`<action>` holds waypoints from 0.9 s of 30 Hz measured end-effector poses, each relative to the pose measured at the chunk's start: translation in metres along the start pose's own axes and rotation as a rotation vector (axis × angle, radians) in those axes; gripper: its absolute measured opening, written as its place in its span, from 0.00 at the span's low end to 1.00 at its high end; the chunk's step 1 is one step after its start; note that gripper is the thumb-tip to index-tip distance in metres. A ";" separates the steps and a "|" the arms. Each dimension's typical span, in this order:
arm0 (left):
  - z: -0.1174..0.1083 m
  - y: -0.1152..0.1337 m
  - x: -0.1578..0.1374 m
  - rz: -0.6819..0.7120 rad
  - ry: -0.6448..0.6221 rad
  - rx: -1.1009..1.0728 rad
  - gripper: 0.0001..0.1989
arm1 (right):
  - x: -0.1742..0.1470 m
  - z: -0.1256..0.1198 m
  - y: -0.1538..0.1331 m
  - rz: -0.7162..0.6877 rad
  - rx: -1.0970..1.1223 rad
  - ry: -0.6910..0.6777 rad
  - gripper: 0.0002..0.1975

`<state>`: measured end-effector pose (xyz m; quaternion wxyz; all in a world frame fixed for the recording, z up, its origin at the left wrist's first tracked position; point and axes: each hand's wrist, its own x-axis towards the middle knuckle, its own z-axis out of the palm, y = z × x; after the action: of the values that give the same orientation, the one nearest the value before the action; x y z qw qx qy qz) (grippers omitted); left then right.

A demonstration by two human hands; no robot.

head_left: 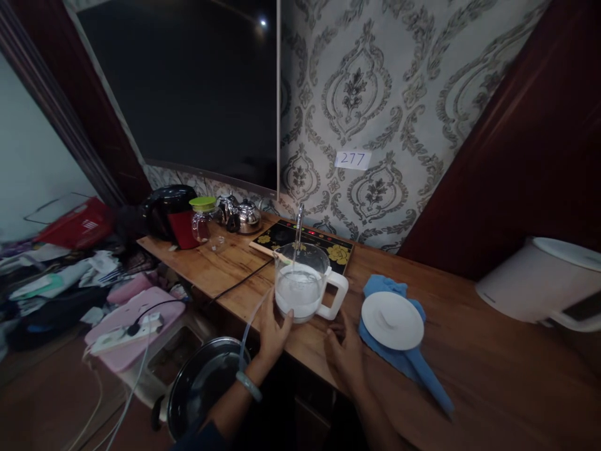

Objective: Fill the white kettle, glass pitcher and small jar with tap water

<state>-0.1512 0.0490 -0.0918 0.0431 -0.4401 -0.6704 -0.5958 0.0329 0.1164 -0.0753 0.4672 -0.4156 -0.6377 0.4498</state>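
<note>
A clear glass kettle (300, 291) with a white handle (342, 291) is partly filled with water at the table's front edge. Water runs into it from a slim chrome spout (299, 225) just above its rim. My left hand (275, 329) grips the kettle's lower left side, with the thumb across the front of the glass. Below the handle is my right hand (345, 347), holding nothing, its fingers loosely bent and apart. A white round lid (392, 321) lies on a crumpled blue cloth (413, 363) to the right.
A black induction plate (338, 254) lies behind the kettle. Steel teapots (248, 216) and a green-lidded glass jug (201, 222) stand back left. Below is a water-filled basin (204, 376) with a thin tube; a pink stool (136, 338) carries a power strip. A white kettle (539, 282) stands right.
</note>
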 end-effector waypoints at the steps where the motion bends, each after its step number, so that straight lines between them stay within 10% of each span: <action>1: 0.000 -0.001 0.000 -0.001 0.000 -0.003 0.33 | 0.001 0.000 0.001 -0.006 0.000 -0.010 0.35; 27: 0.001 -0.003 0.003 -0.037 0.040 -0.022 0.33 | 0.001 0.009 0.005 -0.026 0.028 0.060 0.33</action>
<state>-0.1544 0.0517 -0.0929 0.0408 -0.4160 -0.6707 -0.6128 0.0240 0.1170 -0.0817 0.4978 -0.4142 -0.6222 0.4399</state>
